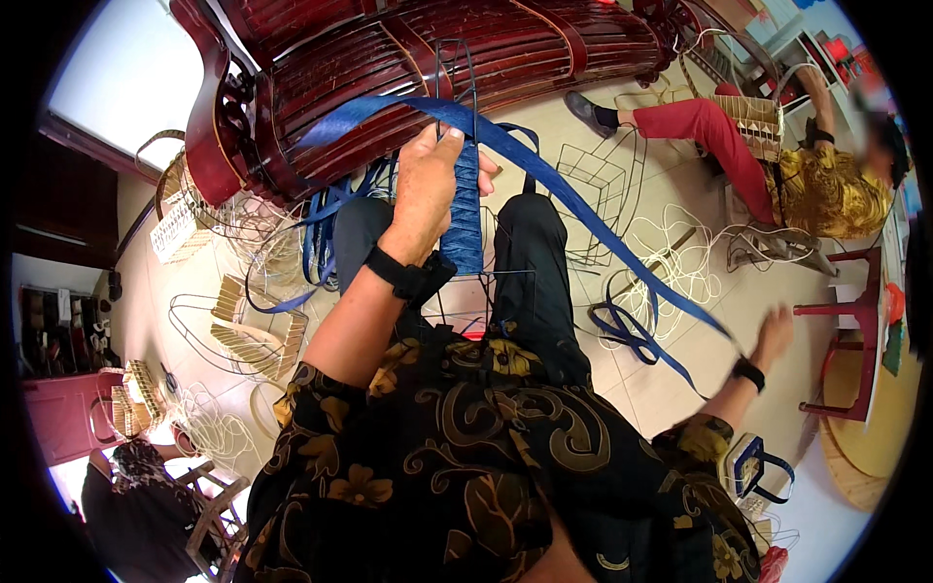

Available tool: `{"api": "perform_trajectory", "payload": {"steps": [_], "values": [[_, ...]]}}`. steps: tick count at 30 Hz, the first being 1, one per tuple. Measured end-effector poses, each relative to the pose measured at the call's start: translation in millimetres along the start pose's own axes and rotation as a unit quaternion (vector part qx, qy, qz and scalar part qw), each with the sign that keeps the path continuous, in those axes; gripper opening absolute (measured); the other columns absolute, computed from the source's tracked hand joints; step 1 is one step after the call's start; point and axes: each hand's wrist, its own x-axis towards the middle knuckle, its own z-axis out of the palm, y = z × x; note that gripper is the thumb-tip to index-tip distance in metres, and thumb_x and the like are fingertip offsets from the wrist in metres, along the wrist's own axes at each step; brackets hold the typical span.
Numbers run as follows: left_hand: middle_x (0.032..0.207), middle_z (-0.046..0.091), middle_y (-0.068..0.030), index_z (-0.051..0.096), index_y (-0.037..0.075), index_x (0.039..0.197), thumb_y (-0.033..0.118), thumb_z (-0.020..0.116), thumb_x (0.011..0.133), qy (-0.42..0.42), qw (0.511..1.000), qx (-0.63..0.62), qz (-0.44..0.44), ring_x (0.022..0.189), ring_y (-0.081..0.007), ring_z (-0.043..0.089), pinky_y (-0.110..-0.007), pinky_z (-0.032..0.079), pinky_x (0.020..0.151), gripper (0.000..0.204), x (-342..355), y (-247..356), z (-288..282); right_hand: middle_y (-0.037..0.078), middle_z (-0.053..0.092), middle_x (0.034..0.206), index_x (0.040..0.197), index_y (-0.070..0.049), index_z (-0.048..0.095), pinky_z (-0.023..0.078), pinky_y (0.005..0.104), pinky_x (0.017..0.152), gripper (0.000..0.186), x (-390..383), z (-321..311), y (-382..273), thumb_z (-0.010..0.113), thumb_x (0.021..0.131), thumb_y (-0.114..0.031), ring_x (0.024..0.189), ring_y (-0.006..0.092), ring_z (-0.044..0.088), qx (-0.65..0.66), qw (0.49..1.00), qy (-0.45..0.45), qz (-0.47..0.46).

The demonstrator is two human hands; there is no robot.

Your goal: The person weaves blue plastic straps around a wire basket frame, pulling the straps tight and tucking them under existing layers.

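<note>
1. Blue-wrapped frame (464, 228) sits between the knees (533, 228), before the bench's (505, 49) front edge.
2. Left hand (428, 180) grips its far end.
3. Blue strap (586, 216) runs toward the blurred right hand (774, 336), well apart; its grasp I cannot tell.

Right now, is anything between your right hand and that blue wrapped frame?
Yes, in this view: the right knee lies between the right hand and the wrapped frame, with the blue strap running past.
</note>
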Motion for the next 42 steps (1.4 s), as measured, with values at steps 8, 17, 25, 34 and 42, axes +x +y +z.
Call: {"api": "perform_trajectory", "payload": {"steps": [8, 17, 25, 34, 42], "values": [[0.077, 0.067, -0.0162, 0.054, 0.002, 0.098, 0.017, 0.039, 0.105, 0.003, 1.0, -0.005, 0.003, 0.055, -0.0201, 0.061, -0.03, 0.051, 0.053, 0.022, -2.4, 1.7, -0.9, 0.006, 0.069, 0.093, 0.111, -0.001, 0.066, 0.05, 0.0279, 0.076, 0.033, -156.0, -79.3, -351.1, 0.066, 0.092, -0.028, 0.086, 0.0109, 0.063, 0.605, 0.583, -0.382, -0.385], [0.078, 0.067, -0.0166, 0.055, -0.002, 0.099, 0.015, 0.038, 0.104, 0.014, 1.0, 0.007, -0.009, 0.055, -0.0208, 0.061, -0.03, 0.052, 0.053, 0.024, -1.4, -0.1, -5.6, -0.002, 0.047, 0.066, 0.083, -0.005, 0.065, 0.037, 0.0265, 0.058, 0.03, -106.3, -34.0, -278.1, 0.063, 0.091, -0.033, 0.063, 0.0076, 0.043, 0.564, 0.692, -0.324, -0.313], [0.076, 0.066, -0.0165, 0.054, 0.0, 0.101, 0.014, 0.038, 0.104, 0.017, 1.0, -0.003, -0.011, 0.054, -0.0192, 0.061, -0.031, 0.051, 0.055, 0.022, -1.2, 3.3, 0.0, 0.022, 0.07, 0.082, 0.087, 0.001, 0.075, 0.05, 0.0503, 0.06, 0.044, 15.2, 26.4, 158.4, 0.057, 0.09, -0.039, 0.07, 0.0362, 0.068, -0.131, 0.989, -0.039, 0.05], [0.075, 0.066, -0.0163, 0.054, 0.001, 0.1, 0.013, 0.036, 0.104, 0.002, 1.0, -0.006, -0.001, 0.054, -0.0197, 0.061, -0.032, 0.051, 0.055, 0.022, -2.2, 3.2, 6.0, 0.012, 0.07, 0.104, 0.113, -0.002, 0.068, 0.05, 0.0336, 0.083, 0.03, -51.4, -15.2, -143.9, 0.059, 0.091, -0.02, 0.095, 0.0208, 0.065, 0.453, 0.831, -0.133, -0.293], [0.074, 0.065, -0.0145, 0.054, 0.0, 0.098, 0.011, 0.038, 0.103, 0.012, 1.0, -0.029, 0.001, 0.051, -0.0186, 0.059, -0.03, 0.05, 0.049, 0.02, -1.9, 2.8, 0.3, 0.001, 0.065, 0.088, 0.099, -0.002, 0.067, 0.046, 0.0251, 0.074, 0.023, -190.7, -106.0, -386.1, 0.062, 0.095, -0.024, 0.082, 0.0089, 0.058, 0.645, 0.464, -0.513, -0.324]]}}
